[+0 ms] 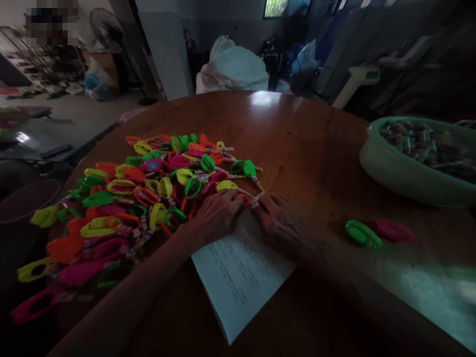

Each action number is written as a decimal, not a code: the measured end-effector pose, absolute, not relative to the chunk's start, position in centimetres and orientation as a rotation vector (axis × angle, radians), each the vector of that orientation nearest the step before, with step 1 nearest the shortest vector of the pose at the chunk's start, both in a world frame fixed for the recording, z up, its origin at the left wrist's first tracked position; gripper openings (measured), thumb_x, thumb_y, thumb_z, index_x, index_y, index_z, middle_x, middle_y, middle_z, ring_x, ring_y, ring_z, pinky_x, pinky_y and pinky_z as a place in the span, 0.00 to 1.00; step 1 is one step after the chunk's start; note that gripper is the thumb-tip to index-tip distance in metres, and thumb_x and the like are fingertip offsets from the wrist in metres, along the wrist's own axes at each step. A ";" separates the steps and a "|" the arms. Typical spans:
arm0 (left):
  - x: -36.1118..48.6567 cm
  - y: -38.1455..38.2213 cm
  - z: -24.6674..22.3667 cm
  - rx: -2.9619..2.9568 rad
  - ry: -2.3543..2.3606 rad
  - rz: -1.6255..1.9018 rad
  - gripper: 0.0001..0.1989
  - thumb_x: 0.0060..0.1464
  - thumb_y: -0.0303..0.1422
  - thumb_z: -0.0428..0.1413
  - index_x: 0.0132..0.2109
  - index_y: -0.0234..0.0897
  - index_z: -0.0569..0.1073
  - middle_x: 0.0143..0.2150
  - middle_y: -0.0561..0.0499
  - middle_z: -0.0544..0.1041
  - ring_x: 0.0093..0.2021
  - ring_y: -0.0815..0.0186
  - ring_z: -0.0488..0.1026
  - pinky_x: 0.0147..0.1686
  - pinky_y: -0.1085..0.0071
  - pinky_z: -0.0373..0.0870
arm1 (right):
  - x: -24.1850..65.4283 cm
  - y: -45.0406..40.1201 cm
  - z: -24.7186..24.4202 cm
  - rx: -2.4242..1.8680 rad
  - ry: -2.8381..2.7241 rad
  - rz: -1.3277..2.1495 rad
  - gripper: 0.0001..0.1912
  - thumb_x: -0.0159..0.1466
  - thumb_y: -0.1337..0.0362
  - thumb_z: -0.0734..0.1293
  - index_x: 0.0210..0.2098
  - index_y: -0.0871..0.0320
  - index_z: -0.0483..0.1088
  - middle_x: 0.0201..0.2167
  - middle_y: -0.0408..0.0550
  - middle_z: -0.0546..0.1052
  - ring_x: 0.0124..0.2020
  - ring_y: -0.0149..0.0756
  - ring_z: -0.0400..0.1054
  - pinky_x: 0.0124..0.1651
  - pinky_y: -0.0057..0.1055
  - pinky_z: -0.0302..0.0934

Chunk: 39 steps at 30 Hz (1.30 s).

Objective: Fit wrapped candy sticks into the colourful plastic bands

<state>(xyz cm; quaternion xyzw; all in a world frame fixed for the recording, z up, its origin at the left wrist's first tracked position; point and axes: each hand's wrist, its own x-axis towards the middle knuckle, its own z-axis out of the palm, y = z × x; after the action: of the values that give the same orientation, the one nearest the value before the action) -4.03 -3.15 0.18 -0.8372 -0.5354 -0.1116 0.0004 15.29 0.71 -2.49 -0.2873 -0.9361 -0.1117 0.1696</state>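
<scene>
Both hands meet over the upper end of a stack of printed paper (pixel 241 277). My left hand (pixel 219 210) is closed, its fingertips on a small orange plastic toy (pixel 244 197). Touching it from the right, my right hand (pixel 278 220) pinches a small whitish wrapped piece (pixel 256 199); whether the two pieces are joined is hard to tell. Just beyond the fingers lies a green plastic toy (pixel 249 168) with a thin striped tube. A big heap of similar toys (pixel 148 186) in orange, yellow, green and pink spreads beside and beyond my left arm.
A pale green basin (pixel 409 186) full of small wrapped pieces stands at the right on the round wooden table (pixel 297 134). Nearer lie a green toy piece (pixel 363 233) and a pink one (pixel 394 230). Behind the table are a white sack (pixel 234 67) and a standing fan (pixel 106 30).
</scene>
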 end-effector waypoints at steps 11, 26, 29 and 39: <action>-4.0 -2.9 -0.2 -2.649 -1.664 -0.368 0.08 0.58 0.25 0.49 0.43 0.34 0.69 0.44 0.43 0.72 0.43 0.59 0.69 0.41 0.62 0.68 | 14.7 0.3 -1.5 -0.691 -2.836 -0.345 0.10 0.63 0.73 0.59 0.34 0.58 0.71 0.38 0.55 0.69 0.41 0.45 0.60 0.45 0.42 0.56; -2.4 -4.0 3.2 -2.259 -1.684 -0.393 0.14 0.64 0.38 0.48 0.45 0.39 0.76 0.44 0.43 0.71 0.47 0.53 0.69 0.41 0.59 0.68 | 26.8 -1.4 -0.7 -1.276 -2.376 0.153 0.14 0.70 0.65 0.57 0.30 0.60 0.67 0.29 0.47 0.71 0.28 0.31 0.59 0.32 0.33 0.43; 0.8 -2.0 3.3 -2.527 -1.552 -0.398 0.12 0.64 0.35 0.48 0.43 0.38 0.76 0.41 0.45 0.74 0.44 0.57 0.71 0.41 0.61 0.69 | 26.0 -0.8 -2.1 -1.276 -2.396 0.313 0.13 0.69 0.64 0.59 0.30 0.59 0.70 0.31 0.48 0.74 0.29 0.30 0.62 0.31 0.31 0.43; 15.2 6.9 6.3 -3.260 -1.306 -0.385 0.15 0.56 0.30 0.51 0.44 0.34 0.80 0.40 0.47 0.82 0.39 0.63 0.77 0.40 0.70 0.71 | 25.3 3.1 -2.9 -1.172 -2.471 0.485 0.07 0.62 0.64 0.66 0.36 0.58 0.75 0.32 0.47 0.78 0.28 0.30 0.66 0.30 0.27 0.52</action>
<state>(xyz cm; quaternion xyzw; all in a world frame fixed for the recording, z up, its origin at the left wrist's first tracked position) 15.18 6.90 6.28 -0.9051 -0.3625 -0.1069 -0.1946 25.35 3.14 -2.92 -0.4149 -0.8750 0.1717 0.1810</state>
